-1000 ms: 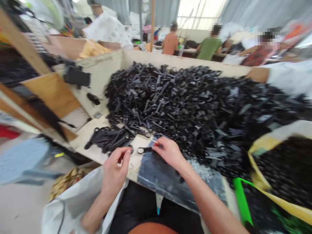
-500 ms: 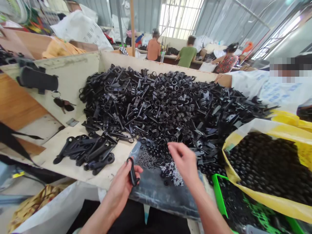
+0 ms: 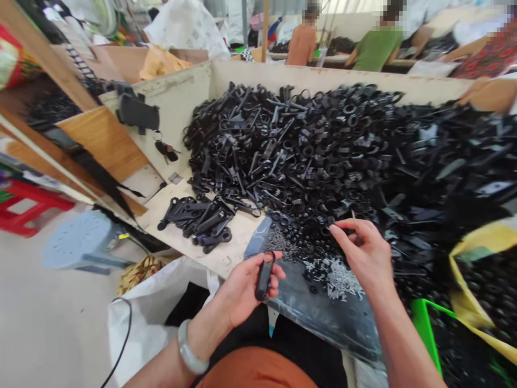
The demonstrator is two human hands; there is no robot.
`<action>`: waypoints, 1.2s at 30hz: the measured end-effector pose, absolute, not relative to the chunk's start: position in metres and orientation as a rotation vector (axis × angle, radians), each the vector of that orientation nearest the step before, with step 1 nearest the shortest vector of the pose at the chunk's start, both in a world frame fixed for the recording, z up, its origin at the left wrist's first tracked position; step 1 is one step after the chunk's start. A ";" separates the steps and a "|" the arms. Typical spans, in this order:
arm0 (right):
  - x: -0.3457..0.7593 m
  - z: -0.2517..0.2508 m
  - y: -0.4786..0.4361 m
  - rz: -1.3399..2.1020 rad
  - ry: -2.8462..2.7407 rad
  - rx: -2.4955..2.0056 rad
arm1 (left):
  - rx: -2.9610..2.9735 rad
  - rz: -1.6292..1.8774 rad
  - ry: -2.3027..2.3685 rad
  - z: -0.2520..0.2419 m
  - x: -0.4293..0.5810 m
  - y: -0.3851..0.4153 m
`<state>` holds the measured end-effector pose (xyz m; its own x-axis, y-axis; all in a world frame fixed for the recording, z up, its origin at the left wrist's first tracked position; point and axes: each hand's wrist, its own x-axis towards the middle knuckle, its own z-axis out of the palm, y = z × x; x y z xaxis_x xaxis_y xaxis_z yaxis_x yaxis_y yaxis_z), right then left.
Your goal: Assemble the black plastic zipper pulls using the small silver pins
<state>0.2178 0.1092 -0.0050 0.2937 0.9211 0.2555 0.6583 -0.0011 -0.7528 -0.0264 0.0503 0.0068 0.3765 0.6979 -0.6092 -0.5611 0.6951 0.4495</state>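
My left hand [image 3: 246, 283] holds a black plastic handle with a ring end [image 3: 264, 280] across its fingers, the ring pointing up and away. A pale bangle [image 3: 191, 347] circles that wrist. At the near edge of the black heap, my right hand [image 3: 367, 250] has its thumb and fingertips together. Something small and dark shows at the tips, too small to name. Below this hand lie silvery screws [image 3: 343, 279] on a dark mat [image 3: 323, 315]. Small grey metal pieces [image 3: 278, 241] and little black round parts [image 3: 285, 221] lie between the two hands.
A large heap of black plastic parts [image 3: 291, 145] fills the walled bench. Similar handles [image 3: 202, 218] lie in a pile at left. On the right stand a yellow-edged sack [image 3: 464, 258] and a green crate [image 3: 428, 328]. A blue stool [image 3: 78, 240] stands left. Several people work beyond.
The view has swung left and down, so the scene sits further right. In my left hand the handle has turned, its ring now tipping right. My right hand stays by the heap's near edge, fingertips together.
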 end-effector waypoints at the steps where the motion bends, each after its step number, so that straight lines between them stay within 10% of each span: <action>1: 0.211 -0.001 0.096 0.447 -1.491 -1.590 | 0.170 0.795 0.857 0.006 -0.027 0.048; 36: 0.167 -0.010 0.006 0.813 -1.977 -1.046 | 1.035 0.643 1.024 0.007 -0.029 -0.003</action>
